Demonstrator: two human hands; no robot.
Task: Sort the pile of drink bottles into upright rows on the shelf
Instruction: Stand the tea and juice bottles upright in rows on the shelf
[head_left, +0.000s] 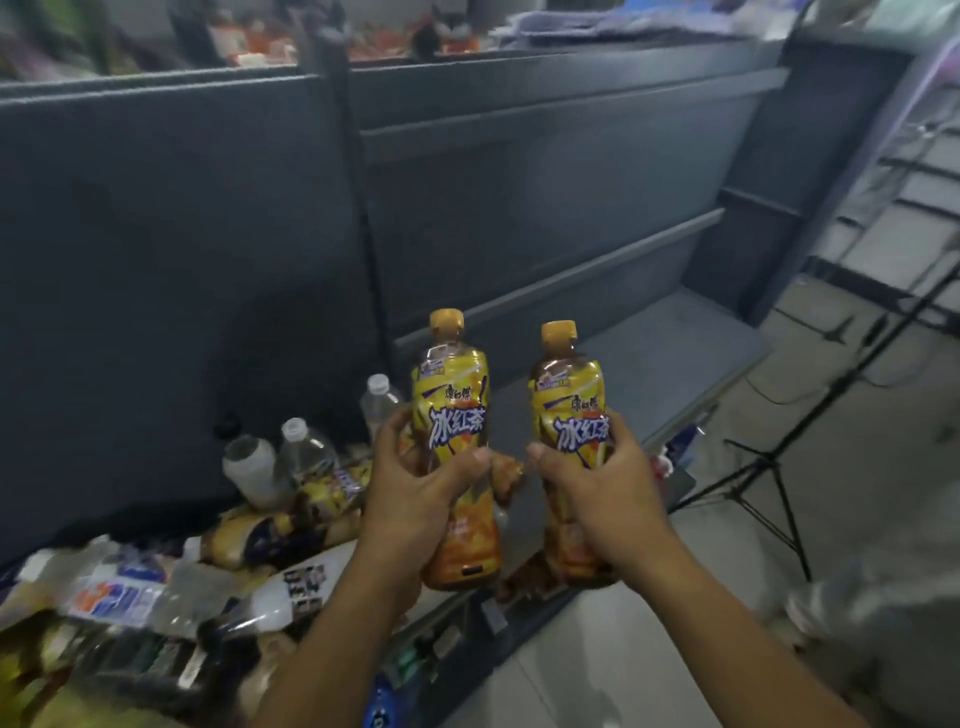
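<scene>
I hold two iced tea bottles upright in the air above the low grey shelf. My left hand grips the left iced tea bottle round its middle. My right hand grips the right iced tea bottle the same way. Both have yellow labels and orange caps. A pile of bottles lies on the shelf's left part, some clear, some yellow-labelled, most on their sides. Two clear bottles stand upright behind the pile.
Dark grey shelf back panels rise behind, with upper shelf boards. A black tripod stand and cables stand on the tiled floor at right. Blurred goods sit on the top shelf.
</scene>
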